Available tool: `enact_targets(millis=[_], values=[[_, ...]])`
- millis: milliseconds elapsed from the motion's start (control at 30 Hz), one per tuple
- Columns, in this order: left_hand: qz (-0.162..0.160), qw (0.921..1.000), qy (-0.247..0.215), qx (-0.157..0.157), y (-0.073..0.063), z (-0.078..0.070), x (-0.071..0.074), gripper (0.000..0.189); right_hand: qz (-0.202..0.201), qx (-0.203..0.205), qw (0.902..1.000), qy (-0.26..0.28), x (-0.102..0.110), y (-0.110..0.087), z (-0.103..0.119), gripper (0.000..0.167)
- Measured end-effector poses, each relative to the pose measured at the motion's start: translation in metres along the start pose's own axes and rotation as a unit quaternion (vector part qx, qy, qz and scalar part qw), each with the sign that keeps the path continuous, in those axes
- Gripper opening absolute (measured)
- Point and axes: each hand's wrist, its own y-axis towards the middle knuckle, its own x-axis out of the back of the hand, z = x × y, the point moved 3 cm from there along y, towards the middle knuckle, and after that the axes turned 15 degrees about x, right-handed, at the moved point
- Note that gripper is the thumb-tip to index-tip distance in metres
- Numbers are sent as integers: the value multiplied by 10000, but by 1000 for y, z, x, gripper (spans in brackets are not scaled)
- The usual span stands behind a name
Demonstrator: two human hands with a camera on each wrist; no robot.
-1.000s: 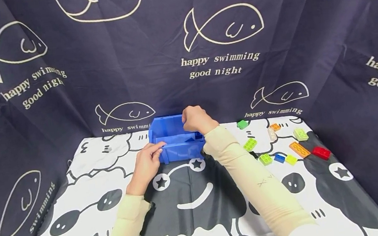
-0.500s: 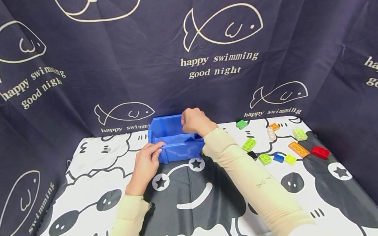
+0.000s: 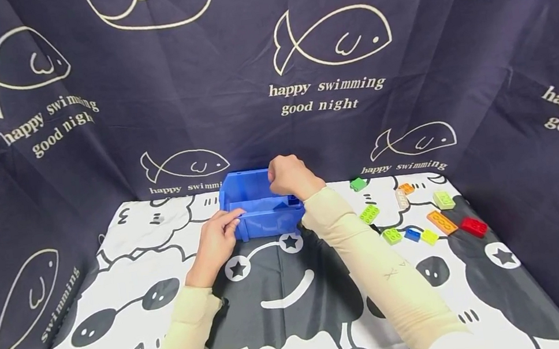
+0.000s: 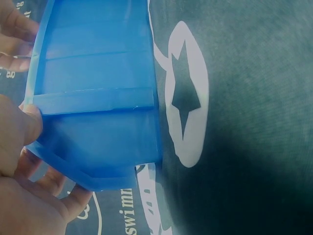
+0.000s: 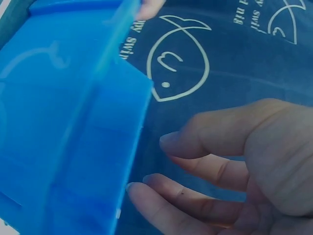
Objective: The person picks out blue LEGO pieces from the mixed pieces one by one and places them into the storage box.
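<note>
A blue plastic storage bin [image 3: 271,224] with an inner divider stands at the back middle of the cloth. At its left front corner my left hand [image 3: 216,241] grips the wall. In the left wrist view the thumb [image 4: 33,122] lies on the bin's rim, and the fingers [image 4: 54,181] curl round its side. My right hand [image 3: 292,176] is at the bin's right back part, wrist bent over the wall. The right wrist view shows its fingers [image 5: 161,205] loosely bent close by the bin's edge, with nothing seen between them and the thumb.
Several toy bricks lie scattered to the right, among them a green brick [image 3: 358,184], an orange brick [image 3: 442,222], a red brick [image 3: 474,226] and a small blue brick [image 3: 412,234]. A dark fish-print curtain [image 3: 242,86] rises close behind the bin.
</note>
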Motion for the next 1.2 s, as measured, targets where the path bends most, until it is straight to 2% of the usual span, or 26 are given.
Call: enact_targets(millis=[267, 567, 900, 1067, 1200], values=[[16, 10000, -18, 19, 2, 1, 0, 24, -252, 268, 9993, -48, 27, -10, 11, 14], [2, 10000, -12, 42, 0, 4, 1, 25, -461, 247, 9986, 6, 52, -26, 9, 18], [7, 10000, -24, 14, 0, 3, 1, 24, -737, 178, 9970, -149, 75, -56, -5, 23], [-6, 10000, -29, -2, -1, 2, 1, 25, -898, 146, 9955, -246, 83, -75, -23, 26], [6, 10000, -53, 17, -3, -1, 1, 24, -880, -4, 9958, -249, 88, -93, -39, 28]])
